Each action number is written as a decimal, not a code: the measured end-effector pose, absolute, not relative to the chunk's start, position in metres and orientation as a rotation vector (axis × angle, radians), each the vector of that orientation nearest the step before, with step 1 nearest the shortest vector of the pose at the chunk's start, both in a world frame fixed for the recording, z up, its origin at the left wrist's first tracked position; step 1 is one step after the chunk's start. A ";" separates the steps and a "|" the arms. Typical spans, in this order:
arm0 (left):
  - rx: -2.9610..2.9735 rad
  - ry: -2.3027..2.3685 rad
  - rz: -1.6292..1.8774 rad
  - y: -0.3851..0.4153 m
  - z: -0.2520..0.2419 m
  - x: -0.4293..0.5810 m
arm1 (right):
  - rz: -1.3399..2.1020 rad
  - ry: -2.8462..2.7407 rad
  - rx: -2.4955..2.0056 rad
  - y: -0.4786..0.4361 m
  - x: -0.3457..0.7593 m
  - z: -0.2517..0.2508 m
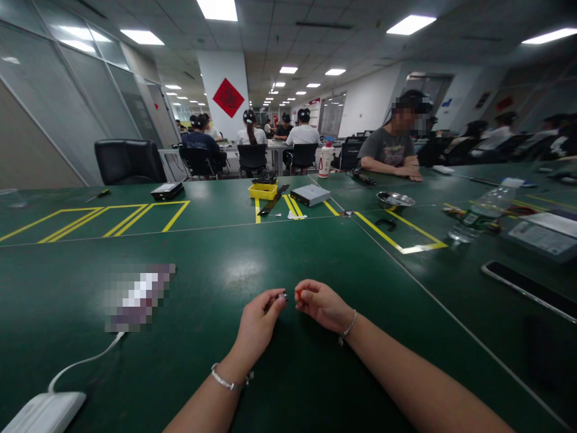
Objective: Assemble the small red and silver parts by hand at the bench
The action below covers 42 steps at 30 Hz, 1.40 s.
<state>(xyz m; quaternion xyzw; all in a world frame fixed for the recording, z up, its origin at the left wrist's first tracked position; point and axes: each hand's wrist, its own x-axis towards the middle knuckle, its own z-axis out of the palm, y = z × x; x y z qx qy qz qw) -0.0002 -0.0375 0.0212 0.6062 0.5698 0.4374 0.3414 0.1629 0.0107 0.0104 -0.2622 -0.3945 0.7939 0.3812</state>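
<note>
Both my hands rest on the green table [279, 252] close together, fingertips nearly touching. My left hand [259, 319] is closed in a pinch on a tiny dark part at its fingertips. My right hand [321, 304] is also pinched, holding a tiny red-orange part. The two small parts sit a short gap apart, too small to name. Each wrist wears a bracelet.
A white device with a cable [42, 412] lies at the front left, beside a blurred object [137, 297]. A phone [527, 288] and a plastic bottle [480, 213] lie at the right. A yellow tray [262, 190], grey box [310, 195] and metal bowl [395, 199] sit farther back. A seated person [392, 150] leans on the table.
</note>
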 end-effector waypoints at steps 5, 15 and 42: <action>1.551 1.468 1.169 -0.036 0.018 0.001 | 1.992 -0.976 -0.711 0.009 0.161 0.014; 1.566 1.433 1.170 -0.037 0.017 0.002 | 1.907 -0.859 -0.853 0.001 0.151 0.015; 1.693 1.604 1.230 -0.042 0.017 0.002 | 1.615 -1.087 -1.052 -0.016 0.138 0.027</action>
